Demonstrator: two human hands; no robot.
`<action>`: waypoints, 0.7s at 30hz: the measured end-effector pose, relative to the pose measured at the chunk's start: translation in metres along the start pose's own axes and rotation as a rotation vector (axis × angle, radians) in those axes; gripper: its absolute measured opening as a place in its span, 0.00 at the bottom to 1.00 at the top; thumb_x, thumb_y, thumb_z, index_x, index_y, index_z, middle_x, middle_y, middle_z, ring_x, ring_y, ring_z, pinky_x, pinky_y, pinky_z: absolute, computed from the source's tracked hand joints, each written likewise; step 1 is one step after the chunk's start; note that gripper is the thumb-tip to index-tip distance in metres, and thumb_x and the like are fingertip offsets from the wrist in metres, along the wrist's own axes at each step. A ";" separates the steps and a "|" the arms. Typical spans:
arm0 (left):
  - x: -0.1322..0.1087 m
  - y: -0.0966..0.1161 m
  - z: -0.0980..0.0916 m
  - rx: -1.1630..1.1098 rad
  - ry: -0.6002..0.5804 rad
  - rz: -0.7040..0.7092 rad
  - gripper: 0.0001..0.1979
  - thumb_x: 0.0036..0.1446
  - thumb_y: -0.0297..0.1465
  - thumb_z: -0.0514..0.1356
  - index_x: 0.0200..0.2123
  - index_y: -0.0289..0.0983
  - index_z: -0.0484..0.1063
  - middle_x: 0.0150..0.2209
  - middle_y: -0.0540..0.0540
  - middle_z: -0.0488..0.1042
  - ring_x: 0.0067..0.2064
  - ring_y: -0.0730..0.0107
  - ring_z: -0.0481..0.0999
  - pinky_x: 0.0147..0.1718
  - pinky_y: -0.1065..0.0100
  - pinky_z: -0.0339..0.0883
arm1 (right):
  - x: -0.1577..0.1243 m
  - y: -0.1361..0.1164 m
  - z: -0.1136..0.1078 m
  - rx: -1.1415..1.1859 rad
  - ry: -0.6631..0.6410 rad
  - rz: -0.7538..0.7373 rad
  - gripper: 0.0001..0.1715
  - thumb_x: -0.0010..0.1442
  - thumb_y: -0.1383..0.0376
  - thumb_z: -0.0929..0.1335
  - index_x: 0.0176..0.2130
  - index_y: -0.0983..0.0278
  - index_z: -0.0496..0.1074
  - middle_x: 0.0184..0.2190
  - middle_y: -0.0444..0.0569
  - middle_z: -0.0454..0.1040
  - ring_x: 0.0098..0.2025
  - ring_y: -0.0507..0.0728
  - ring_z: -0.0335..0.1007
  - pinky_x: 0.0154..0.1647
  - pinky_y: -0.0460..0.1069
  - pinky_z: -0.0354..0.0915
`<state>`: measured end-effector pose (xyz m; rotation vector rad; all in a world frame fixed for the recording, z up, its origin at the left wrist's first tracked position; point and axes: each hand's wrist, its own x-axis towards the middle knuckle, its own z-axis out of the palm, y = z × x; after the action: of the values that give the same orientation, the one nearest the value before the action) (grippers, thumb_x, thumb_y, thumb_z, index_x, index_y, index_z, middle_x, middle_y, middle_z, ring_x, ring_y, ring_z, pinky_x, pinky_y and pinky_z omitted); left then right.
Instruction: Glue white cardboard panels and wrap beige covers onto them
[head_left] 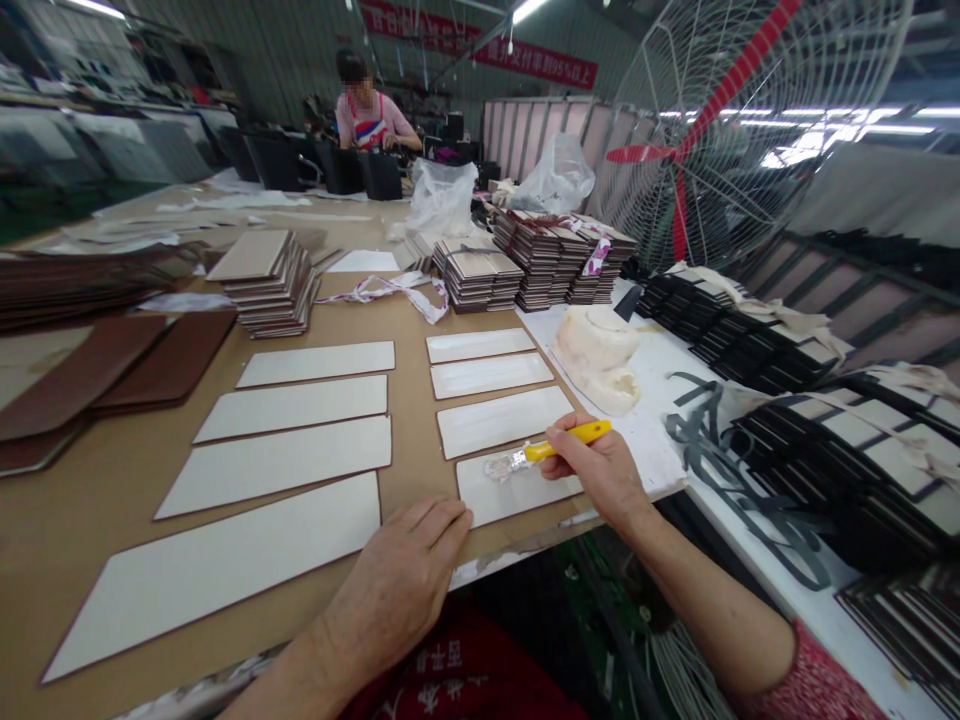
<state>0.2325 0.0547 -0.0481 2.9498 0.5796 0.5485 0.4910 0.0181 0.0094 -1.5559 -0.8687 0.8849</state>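
My right hand [592,460] is closed round the yellow handle of a paintbrush [570,438]. The whitish bristles rest on the nearest pale panel [480,500] of the right column. Flat on the table lies my left hand [409,555], its fingers stretched out with the tips at that panel's left edge. Behind it are more pale panels [506,418] with dark edges, some with a wet-looking sheen. On the left is a second column of longer pale panels [277,465]. A whitish, crusted tub [596,345] stands beyond my right hand.
Panel stacks [262,280] and tied bundles [480,275] stand at the back of the table [412,385]. Brown sheets [165,365] lie left. Black-edged bundles [847,460] and grey strips [720,470] are at right. A big fan [682,155] and another person [371,120] are beyond.
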 end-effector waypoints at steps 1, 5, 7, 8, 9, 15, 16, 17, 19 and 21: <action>0.000 0.000 0.001 0.002 -0.008 0.000 0.21 0.61 0.20 0.51 0.56 0.29 0.68 0.53 0.38 0.71 0.54 0.55 0.68 0.56 0.53 0.69 | 0.000 -0.001 -0.006 -0.016 0.011 -0.009 0.14 0.57 0.55 0.72 0.33 0.64 0.70 0.20 0.43 0.76 0.23 0.54 0.75 0.27 0.49 0.77; -0.001 -0.001 0.001 0.007 -0.005 0.007 0.21 0.61 0.19 0.51 0.57 0.29 0.68 0.53 0.38 0.71 0.54 0.55 0.69 0.56 0.53 0.69 | 0.002 -0.003 -0.031 -0.060 0.085 -0.033 0.14 0.57 0.56 0.72 0.34 0.64 0.70 0.20 0.42 0.75 0.22 0.53 0.74 0.27 0.48 0.77; -0.002 -0.001 0.002 0.015 0.015 0.013 0.22 0.61 0.18 0.50 0.57 0.30 0.68 0.53 0.38 0.71 0.54 0.56 0.69 0.55 0.54 0.70 | 0.003 -0.003 -0.045 -0.080 0.131 -0.036 0.13 0.57 0.57 0.72 0.34 0.64 0.70 0.19 0.42 0.75 0.22 0.53 0.74 0.26 0.48 0.77; -0.002 -0.002 0.003 0.021 0.024 0.015 0.22 0.61 0.18 0.50 0.57 0.30 0.68 0.53 0.38 0.72 0.54 0.57 0.69 0.55 0.54 0.70 | 0.004 -0.003 -0.052 -0.092 0.151 -0.033 0.13 0.57 0.57 0.72 0.34 0.64 0.70 0.19 0.42 0.75 0.22 0.53 0.74 0.26 0.48 0.77; -0.002 -0.002 0.003 0.027 0.029 0.016 0.22 0.61 0.18 0.50 0.56 0.31 0.68 0.53 0.38 0.72 0.54 0.57 0.70 0.55 0.54 0.70 | 0.005 -0.002 -0.059 -0.105 0.170 -0.029 0.13 0.57 0.57 0.71 0.33 0.64 0.69 0.19 0.42 0.75 0.21 0.53 0.74 0.26 0.48 0.77; -0.004 -0.004 0.007 0.050 0.037 0.038 0.22 0.60 0.19 0.50 0.56 0.31 0.68 0.53 0.39 0.72 0.54 0.57 0.70 0.56 0.54 0.69 | 0.010 -0.001 -0.093 -0.114 0.284 -0.030 0.13 0.54 0.58 0.72 0.32 0.64 0.69 0.18 0.42 0.74 0.21 0.54 0.74 0.25 0.48 0.77; -0.004 -0.005 0.006 0.056 0.040 0.049 0.22 0.60 0.19 0.50 0.56 0.31 0.69 0.53 0.39 0.72 0.54 0.57 0.70 0.56 0.54 0.68 | 0.010 0.000 -0.097 -0.115 0.300 -0.033 0.13 0.54 0.58 0.73 0.32 0.64 0.70 0.18 0.42 0.74 0.21 0.54 0.74 0.25 0.48 0.77; -0.004 -0.005 0.006 0.061 0.043 0.059 0.22 0.59 0.19 0.50 0.56 0.31 0.69 0.53 0.39 0.73 0.54 0.56 0.71 0.55 0.54 0.68 | 0.011 0.001 -0.101 -0.117 0.315 -0.036 0.13 0.54 0.58 0.73 0.32 0.64 0.70 0.18 0.42 0.74 0.21 0.54 0.74 0.25 0.48 0.77; -0.004 -0.006 0.005 0.065 0.049 0.075 0.22 0.59 0.20 0.50 0.56 0.32 0.69 0.52 0.40 0.73 0.53 0.56 0.71 0.55 0.54 0.68 | 0.012 0.002 -0.108 -0.116 0.345 -0.044 0.13 0.53 0.58 0.73 0.32 0.64 0.70 0.19 0.43 0.74 0.21 0.54 0.74 0.25 0.48 0.77; -0.004 -0.006 0.006 0.057 0.054 0.070 0.22 0.59 0.20 0.50 0.56 0.32 0.69 0.52 0.40 0.73 0.53 0.57 0.71 0.55 0.55 0.69 | 0.013 0.003 -0.114 -0.107 0.374 -0.051 0.13 0.52 0.59 0.74 0.32 0.65 0.70 0.18 0.43 0.74 0.20 0.54 0.74 0.24 0.48 0.77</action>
<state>0.2286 0.0586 -0.0557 3.0271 0.5066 0.6307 0.5978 -0.0212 0.0200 -1.7134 -0.6886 0.4928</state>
